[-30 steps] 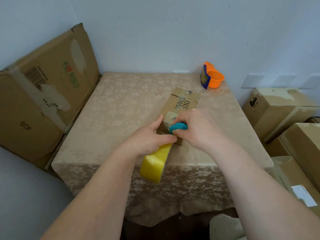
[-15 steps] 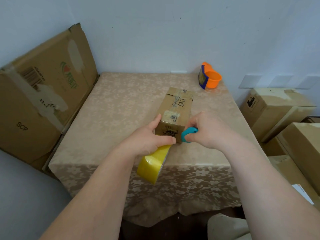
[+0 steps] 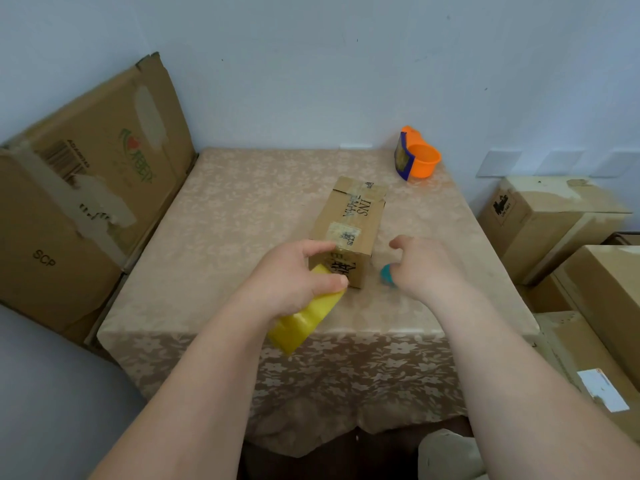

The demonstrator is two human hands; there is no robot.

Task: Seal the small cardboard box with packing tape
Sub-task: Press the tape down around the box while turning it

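- The table [image 3: 242,209], under a beige flowered cloth, carries the whole job; large cartons stand beside it on both sides and play no part.
- The small cardboard box [image 3: 349,230] lies on its side near the middle of the table, closed, with a glossy strip of tape visible along its upper face and old labels on it. I cannot tell whether the near end is taped down.
- The left hand [image 3: 294,278] is clamped around the yellow tape roll [image 3: 304,317], just in front of the box's near left corner; no strip appears to run from roll to box, so the tape looks cut.
- The right hand [image 3: 422,268] hangs just right of the box, fingers loosely curled over a small teal cutter [image 3: 388,276]; whether it grips it or rests on it I cannot tell.
- The orange dispenser [image 3: 417,157] sits unused at the far right corner.
- Judging from this, one run of tape is laid; pressing it flat and checking the ends remain.
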